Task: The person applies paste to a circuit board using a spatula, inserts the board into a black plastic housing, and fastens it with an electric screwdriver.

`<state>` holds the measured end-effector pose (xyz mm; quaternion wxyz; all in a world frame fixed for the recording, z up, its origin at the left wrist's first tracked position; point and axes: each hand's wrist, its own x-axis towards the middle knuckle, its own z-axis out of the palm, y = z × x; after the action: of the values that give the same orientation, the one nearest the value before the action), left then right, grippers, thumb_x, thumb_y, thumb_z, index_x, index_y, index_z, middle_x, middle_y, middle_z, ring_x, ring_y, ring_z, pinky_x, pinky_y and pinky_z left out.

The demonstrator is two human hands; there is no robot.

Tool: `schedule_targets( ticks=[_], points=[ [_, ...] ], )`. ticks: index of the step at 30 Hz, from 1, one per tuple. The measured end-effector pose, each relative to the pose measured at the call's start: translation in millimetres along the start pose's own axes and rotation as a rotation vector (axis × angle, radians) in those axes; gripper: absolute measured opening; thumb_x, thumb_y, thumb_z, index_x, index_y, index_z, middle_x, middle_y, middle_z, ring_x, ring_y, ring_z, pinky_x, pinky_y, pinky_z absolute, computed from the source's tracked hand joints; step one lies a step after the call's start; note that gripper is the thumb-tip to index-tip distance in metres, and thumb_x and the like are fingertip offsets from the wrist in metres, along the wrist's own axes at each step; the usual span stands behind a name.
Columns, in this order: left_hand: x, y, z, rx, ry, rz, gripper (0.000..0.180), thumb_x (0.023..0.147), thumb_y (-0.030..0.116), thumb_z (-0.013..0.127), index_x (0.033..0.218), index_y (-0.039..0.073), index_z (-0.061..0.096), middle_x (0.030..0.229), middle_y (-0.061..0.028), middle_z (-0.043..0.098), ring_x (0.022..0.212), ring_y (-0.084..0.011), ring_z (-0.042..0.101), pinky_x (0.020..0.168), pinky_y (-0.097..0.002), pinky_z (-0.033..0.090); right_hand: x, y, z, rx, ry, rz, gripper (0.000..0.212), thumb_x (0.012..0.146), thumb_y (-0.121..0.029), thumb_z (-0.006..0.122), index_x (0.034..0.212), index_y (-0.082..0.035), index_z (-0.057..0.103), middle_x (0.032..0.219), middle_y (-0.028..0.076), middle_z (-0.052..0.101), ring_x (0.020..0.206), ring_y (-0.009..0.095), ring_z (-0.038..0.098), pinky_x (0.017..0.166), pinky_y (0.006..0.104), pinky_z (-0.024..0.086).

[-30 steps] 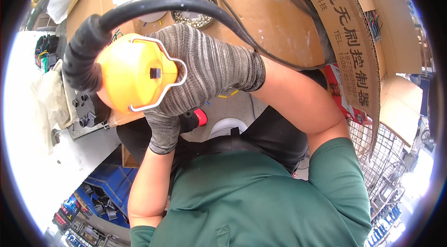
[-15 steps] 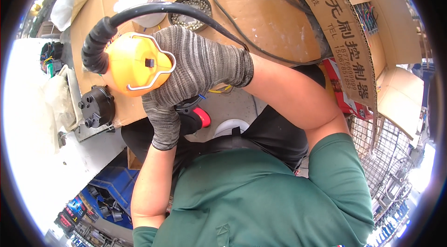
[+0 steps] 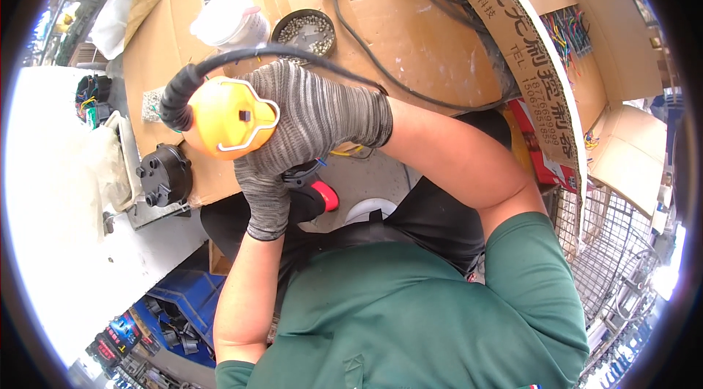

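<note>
A yellow electric screwdriver (image 3: 220, 112) with a wire hanging loop stands upright, seen end-on from above. My right hand (image 3: 300, 110), in a grey striped knit glove, is wrapped round its body. A thick black cable (image 3: 242, 56) leaves the tool and arches over my right glove. Just below and nearer to me is my left hand (image 3: 262, 195), gloved alike; its fingers are hidden behind the right hand and the tool. Beside it shows part of a dark round piece (image 3: 299, 175) with a bit of blue and yellow wire. The screwdriver's tip is out of sight.
Cardboard covers the bench (image 3: 410, 45). On it are a round black tray of small metal parts (image 3: 322, 23), a white tub (image 3: 233, 19), and a black round housing (image 3: 165, 175) at left. Black cables (image 3: 366, 45) cross the bench; an open carton (image 3: 527, 59) stands right.
The screwdriver and both hands have sunk lower and shifted slightly right and toward me. The cable arch has dropped with them, and the whole view has shifted a little.
</note>
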<state>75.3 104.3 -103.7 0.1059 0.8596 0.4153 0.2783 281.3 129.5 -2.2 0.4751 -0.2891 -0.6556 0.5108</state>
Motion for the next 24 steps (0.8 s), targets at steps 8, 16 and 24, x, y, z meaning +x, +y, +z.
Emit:
schedule_targets(
  ticks=[8, 16, 24],
  points=[
    [-13, -7, 18, -1.049, 0.217, -0.642, 0.049, 0.082, 0.004, 0.068, 0.129, -0.002, 0.055, 0.119, -0.0139, 0.065, 0.1, -0.0229, 0.069, 0.085, -0.036, 0.06, 8, -4, -5, -0.296, 0.054, -0.095, 0.043, 0.071, -0.023, 0.09, 0.106, -0.006, 0.072, 0.093, 0.007, 0.075, 0.082, 0.018, 0.072, 0.078, 0.0339, 0.059],
    [-11, 21, -34, -0.895, 0.013, -0.406, 0.069, 0.088, 0.013, 0.072, 0.148, 0.0, 0.042, 0.147, -0.0144, 0.048, 0.138, -0.0268, 0.046, 0.12, -0.0415, 0.033, -22, -39, -78, 0.528, 0.547, 0.51, 0.036, 0.086, -0.024, 0.082, 0.107, 0.0, 0.065, 0.086, 0.007, 0.068, 0.073, 0.016, 0.069, 0.064, 0.0303, 0.062],
    [-14, 7, -38, -0.412, -0.162, -0.168, 0.063, 0.064, 0.003, 0.088, 0.119, 0.005, 0.057, 0.119, -0.0111, 0.057, 0.112, -0.0287, 0.065, 0.099, -0.0406, 0.055, -71, 22, -149, -0.44, 0.662, 0.703, 0.065, 0.083, -0.023, 0.077, 0.141, -0.004, 0.055, 0.115, 0.021, 0.07, 0.103, 0.035, 0.069, 0.097, 0.0417, 0.053]
  ],
)
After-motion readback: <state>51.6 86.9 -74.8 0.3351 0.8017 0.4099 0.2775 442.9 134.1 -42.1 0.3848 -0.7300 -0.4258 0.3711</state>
